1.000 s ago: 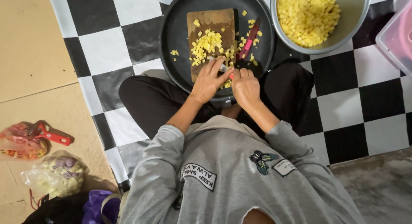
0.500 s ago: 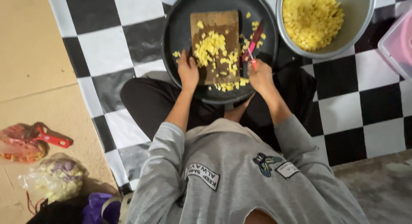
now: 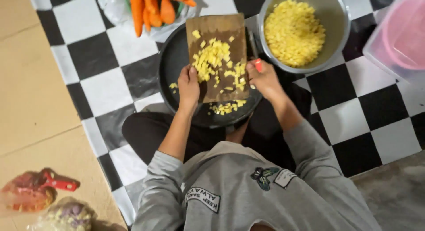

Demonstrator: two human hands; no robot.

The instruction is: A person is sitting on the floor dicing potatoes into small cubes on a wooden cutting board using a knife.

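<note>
A brown wooden cutting board (image 3: 218, 28) covered with diced yellow pieces (image 3: 215, 62) lies over a round black tray (image 3: 170, 65). My left hand (image 3: 188, 86) grips the board's near left edge. My right hand (image 3: 264, 79) is at the board's right edge, shut on a red-handled knife (image 3: 256, 59) whose blade points away from me. More yellow pieces lie on the tray near me. A metal bowl (image 3: 336, 18) full of diced yellow pieces stands just right of the board.
Carrots (image 3: 152, 7) lie in a bag at the top. A pink-lidded clear container (image 3: 400, 34) is at the far right. Bags with a red tool (image 3: 40, 191) sit on the tan floor at lower left. A black-and-white checkered mat (image 3: 88, 58) covers the floor.
My left hand moved from the tray's rim onto the board's left edge. My right hand, still holding the knife, shifted to the board's right edge. The view tilted, showing the carrots.
</note>
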